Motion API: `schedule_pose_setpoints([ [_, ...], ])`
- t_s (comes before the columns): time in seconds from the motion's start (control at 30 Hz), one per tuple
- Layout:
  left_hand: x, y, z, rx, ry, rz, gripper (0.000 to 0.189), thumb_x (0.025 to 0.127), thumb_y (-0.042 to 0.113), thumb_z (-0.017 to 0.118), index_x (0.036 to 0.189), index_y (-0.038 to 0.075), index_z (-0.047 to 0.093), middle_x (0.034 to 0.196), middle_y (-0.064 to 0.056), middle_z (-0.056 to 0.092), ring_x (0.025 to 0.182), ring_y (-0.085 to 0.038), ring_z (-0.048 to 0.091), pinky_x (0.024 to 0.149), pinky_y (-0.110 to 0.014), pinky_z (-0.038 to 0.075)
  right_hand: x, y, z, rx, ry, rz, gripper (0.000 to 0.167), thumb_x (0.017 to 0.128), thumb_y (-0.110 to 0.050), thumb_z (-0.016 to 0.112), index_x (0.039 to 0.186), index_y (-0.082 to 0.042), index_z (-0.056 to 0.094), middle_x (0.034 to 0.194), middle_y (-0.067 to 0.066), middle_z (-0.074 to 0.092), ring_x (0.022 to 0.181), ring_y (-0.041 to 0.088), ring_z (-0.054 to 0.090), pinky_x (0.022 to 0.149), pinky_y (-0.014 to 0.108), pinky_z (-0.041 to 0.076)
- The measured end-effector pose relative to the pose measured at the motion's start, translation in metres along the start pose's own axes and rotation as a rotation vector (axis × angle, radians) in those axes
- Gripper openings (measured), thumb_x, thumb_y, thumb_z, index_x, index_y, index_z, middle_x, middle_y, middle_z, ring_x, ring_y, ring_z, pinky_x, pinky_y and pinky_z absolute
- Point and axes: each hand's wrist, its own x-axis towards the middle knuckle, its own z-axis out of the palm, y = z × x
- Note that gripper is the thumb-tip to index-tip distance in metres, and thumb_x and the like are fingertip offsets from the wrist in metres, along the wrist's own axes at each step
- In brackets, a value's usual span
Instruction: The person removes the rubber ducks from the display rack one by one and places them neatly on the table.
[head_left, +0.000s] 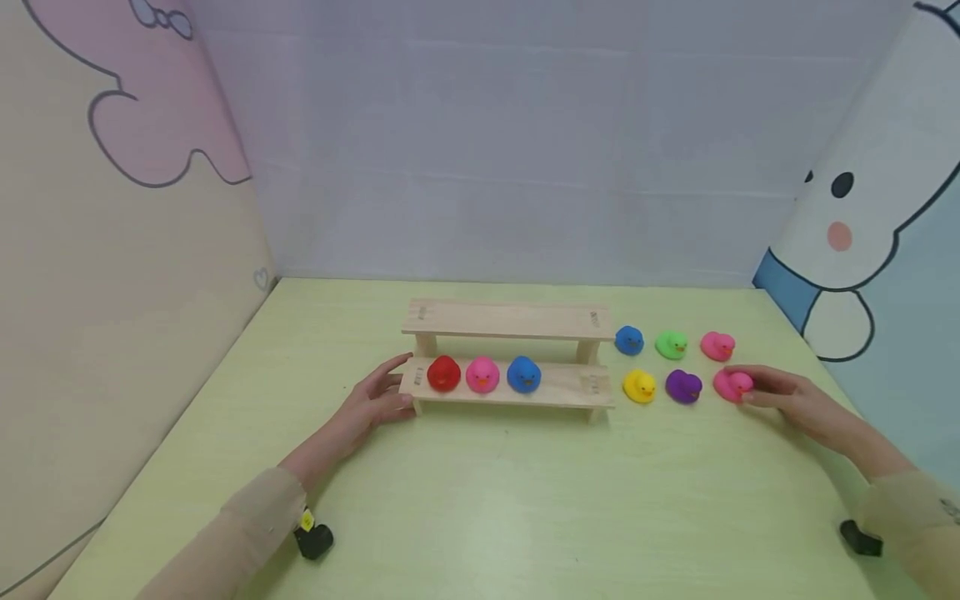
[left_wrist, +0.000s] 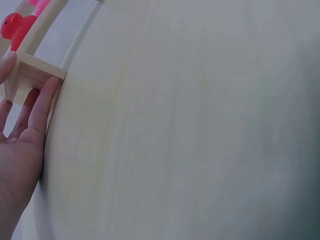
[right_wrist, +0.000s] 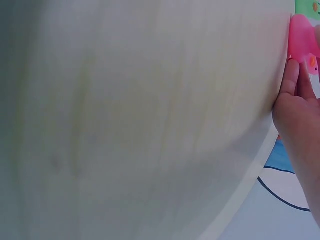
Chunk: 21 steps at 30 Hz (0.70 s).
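A two-tier wooden stand (head_left: 506, 319) bears a red rubber duck (head_left: 444, 374), a pink rubber duck (head_left: 482, 376) and a blue rubber duck (head_left: 523, 375) on its lower board. My left hand (head_left: 372, 402) holds the left end of that lower board; in the left wrist view its fingers (left_wrist: 44, 105) reach under the board's end. At the right, my right hand (head_left: 798, 402) grips a pink rubber duck (head_left: 730, 384) on the table from its right side. The right wrist view shows this duck (right_wrist: 301, 37) at the fingertips, partly cut off by the frame edge.
Right of the stand sit a blue duck (head_left: 629, 340), a green duck (head_left: 671, 344) and another pink duck (head_left: 717, 346) in the back row. A yellow duck (head_left: 639, 386) and a purple duck (head_left: 683, 386) are in front. Printed walls border the table (head_left: 480, 517).
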Motion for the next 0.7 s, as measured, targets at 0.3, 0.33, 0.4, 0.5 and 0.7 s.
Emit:
schedule_pose_setpoints([
  [0.3,0.0,-0.0001,-0.0007,0.005,-0.002,0.001,0.068,0.096,0.022,0.063,0.154,0.032,0.03,0.148,-0.018,0.042,0.124,-0.023,0.058,0.098,-0.037,0.057,0.0011,-0.0004,0.0007,0.015,-0.004,0.013,0.063,0.101,-0.03,0.055,0.154,-0.01,0.03,0.117,-0.036,0.039,0.139,0.035,0.02,0.106,0.082,0.011],
  [0.33,-0.0001,0.0,-0.0007,0.006,0.001,-0.002,0.068,0.096,0.022,0.063,0.154,0.032,0.03,0.148,-0.017,0.042,0.124,-0.023,0.058,0.098,-0.036,0.057,0.0013,-0.0005,0.0009,0.013,-0.006,0.016,0.063,0.101,-0.03,0.055,0.155,-0.01,0.029,0.118,-0.036,0.038,0.139,0.044,0.013,0.106,0.082,0.012],
  [0.4,-0.0006,0.0007,-0.0006,0.005,-0.002,-0.007,0.068,0.096,0.022,0.063,0.154,0.032,0.029,0.149,-0.017,0.042,0.124,-0.023,0.057,0.098,-0.037,0.056,0.0016,-0.0006,0.0014,0.009,-0.007,0.019,0.065,0.101,-0.031,0.055,0.155,-0.009,0.027,0.119,-0.035,0.037,0.139,0.05,0.008,0.105,0.083,0.013],
  [0.5,-0.0012,0.0018,0.0,0.002,-0.003,-0.007,0.068,0.096,0.022,0.063,0.154,0.032,0.029,0.149,-0.017,0.041,0.125,-0.025,0.056,0.099,-0.038,0.056,0.0017,-0.0014,0.0016,-0.002,-0.006,0.029,0.066,0.1,-0.033,0.055,0.155,-0.01,0.027,0.123,-0.032,0.036,0.14,0.05,0.008,0.105,0.082,0.015],
  [0.7,-0.0014,0.0017,0.0001,-0.007,-0.009,0.002,0.069,0.096,0.021,0.063,0.155,0.031,0.029,0.149,-0.017,0.041,0.125,-0.023,0.057,0.099,-0.038,0.056,0.0007,-0.0023,-0.0002,-0.015,-0.016,0.034,0.067,0.099,-0.035,0.056,0.156,-0.012,0.028,0.131,-0.027,0.037,0.141,0.051,0.007,0.104,0.083,0.016],
])
